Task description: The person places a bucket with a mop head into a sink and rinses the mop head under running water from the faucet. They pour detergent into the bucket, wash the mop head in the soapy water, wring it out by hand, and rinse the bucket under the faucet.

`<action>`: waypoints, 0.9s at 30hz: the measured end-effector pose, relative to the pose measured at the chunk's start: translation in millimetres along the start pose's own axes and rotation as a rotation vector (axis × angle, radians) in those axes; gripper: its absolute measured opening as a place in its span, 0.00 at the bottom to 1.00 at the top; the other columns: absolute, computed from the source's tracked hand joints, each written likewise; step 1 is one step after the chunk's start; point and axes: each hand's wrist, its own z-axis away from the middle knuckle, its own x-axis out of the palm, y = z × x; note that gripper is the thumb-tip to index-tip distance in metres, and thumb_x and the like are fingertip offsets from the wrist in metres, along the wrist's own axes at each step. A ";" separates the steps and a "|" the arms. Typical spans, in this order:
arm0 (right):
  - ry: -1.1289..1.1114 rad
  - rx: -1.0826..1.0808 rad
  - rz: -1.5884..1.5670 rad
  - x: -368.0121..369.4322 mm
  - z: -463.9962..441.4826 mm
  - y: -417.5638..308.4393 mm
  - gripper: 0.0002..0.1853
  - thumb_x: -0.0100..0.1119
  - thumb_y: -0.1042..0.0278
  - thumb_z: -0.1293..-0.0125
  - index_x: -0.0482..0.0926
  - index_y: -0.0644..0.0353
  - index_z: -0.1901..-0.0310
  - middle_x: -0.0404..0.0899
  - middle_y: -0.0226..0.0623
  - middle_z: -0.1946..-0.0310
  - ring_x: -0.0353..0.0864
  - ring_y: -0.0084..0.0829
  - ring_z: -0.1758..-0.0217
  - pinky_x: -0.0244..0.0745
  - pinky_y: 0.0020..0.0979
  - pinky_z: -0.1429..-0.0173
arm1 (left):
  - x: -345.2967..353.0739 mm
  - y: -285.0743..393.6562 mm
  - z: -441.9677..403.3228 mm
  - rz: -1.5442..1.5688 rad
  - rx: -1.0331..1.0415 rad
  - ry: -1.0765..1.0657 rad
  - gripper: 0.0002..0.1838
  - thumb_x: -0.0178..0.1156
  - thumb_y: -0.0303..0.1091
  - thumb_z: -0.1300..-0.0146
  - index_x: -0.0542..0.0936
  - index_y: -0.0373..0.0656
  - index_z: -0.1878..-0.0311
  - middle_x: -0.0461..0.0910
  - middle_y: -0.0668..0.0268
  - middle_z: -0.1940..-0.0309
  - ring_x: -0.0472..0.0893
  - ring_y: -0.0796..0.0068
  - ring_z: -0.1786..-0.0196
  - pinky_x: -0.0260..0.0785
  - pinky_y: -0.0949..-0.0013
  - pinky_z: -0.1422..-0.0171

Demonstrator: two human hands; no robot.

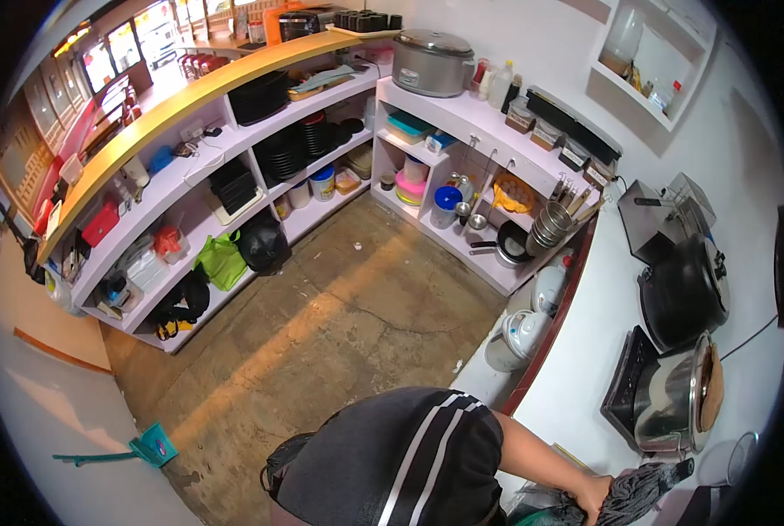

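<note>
A dark sleeve with white stripes and a bare forearm reach across the bottom right. At the end of that arm, my left hand (595, 498) is closed on a bunched, dark grey cloth (642, 493) with a ribbed, stringy look. Part of a teal item (537, 519) shows below the wrist, cut off by the frame edge. Just above the cloth stands a shiny steel pot (664, 408) with a brown round board against it. A clear container (741, 460) sits to the right of the cloth. My right hand is out of sight.
Along the white counter (576, 351) stand a black pot (686, 294) and a steel box (655, 219). White gas cylinders (519, 337) are below it. Shelves with trays and tubs line the back, under a rice cooker (431, 66). A teal dustpan (155, 445) lies at lower left.
</note>
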 end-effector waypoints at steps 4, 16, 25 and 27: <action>0.043 0.021 -0.001 -11.8 -0.8 6.3 0.11 0.50 0.64 0.41 0.68 0.55 0.58 0.67 0.36 0.57 0.67 0.30 0.57 0.67 0.35 0.60 | 4.6 -8.7 -1.9 0.068 0.034 -0.020 0.58 0.75 0.47 0.68 0.53 0.38 0.33 0.43 0.60 0.30 0.34 0.61 0.28 0.21 0.66 0.30; 0.140 0.084 0.031 -54.3 -4.1 32.5 0.08 0.49 0.63 0.40 0.71 0.58 0.64 0.71 0.35 0.63 0.70 0.27 0.62 0.69 0.32 0.63 | 11.6 -5.0 8.6 -0.034 -0.120 0.020 0.49 0.74 0.40 0.76 0.63 0.39 0.43 0.59 0.60 0.45 0.54 0.64 0.42 0.43 0.67 0.39; 0.367 0.165 -0.001 -191.2 23.1 99.9 0.09 0.48 0.63 0.39 0.74 0.59 0.68 0.74 0.34 0.67 0.72 0.25 0.66 0.70 0.30 0.65 | -4.3 52.2 2.8 -0.126 -0.883 -0.083 0.40 0.72 0.36 0.80 0.74 0.38 0.53 0.76 0.57 0.57 0.74 0.64 0.53 0.65 0.67 0.46; 0.412 0.142 -0.034 -232.8 40.4 123.1 0.10 0.48 0.63 0.39 0.74 0.60 0.69 0.75 0.34 0.68 0.73 0.25 0.67 0.70 0.29 0.66 | -7.0 52.1 3.1 -0.329 -0.876 -0.129 0.42 0.70 0.47 0.74 0.72 0.37 0.49 0.73 0.51 0.51 0.72 0.58 0.48 0.63 0.63 0.42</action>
